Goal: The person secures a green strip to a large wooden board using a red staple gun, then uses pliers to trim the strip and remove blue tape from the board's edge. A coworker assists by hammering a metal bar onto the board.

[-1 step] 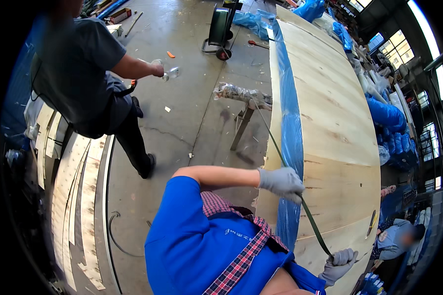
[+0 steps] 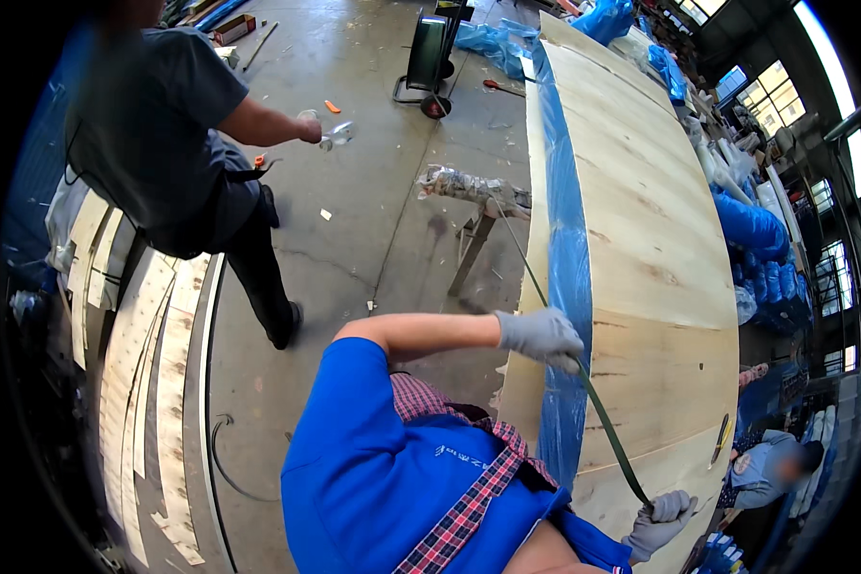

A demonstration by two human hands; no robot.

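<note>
A dark green strapping band [image 2: 603, 418] runs slantwise over the long plywood-topped stack [image 2: 651, 239] on my right. My left hand [image 2: 540, 337], in a grey glove, is closed around the band above a strip of blue plastic film [image 2: 569, 244]. Lower down, by the near part of the plywood, my right hand [image 2: 662, 524], gloved too, grips the band close to its end. Between the two hands the band is taut, and beyond my left hand it continues toward the plastic-wrapped trestle [image 2: 474, 187].
At left a co-worker [image 2: 163, 143] stands holding something clear. Long wooden strips [image 2: 167, 411] lie behind that person. A wheeled strap-reel cart [image 2: 426, 62] stands farther off. Another person [image 2: 775, 469] is beyond the stack, near a yellow-handled tool [image 2: 722, 435].
My left hand has shifted slightly up and left along with the band. My right hand has moved a little lower. The co-worker's arm has moved slightly.
</note>
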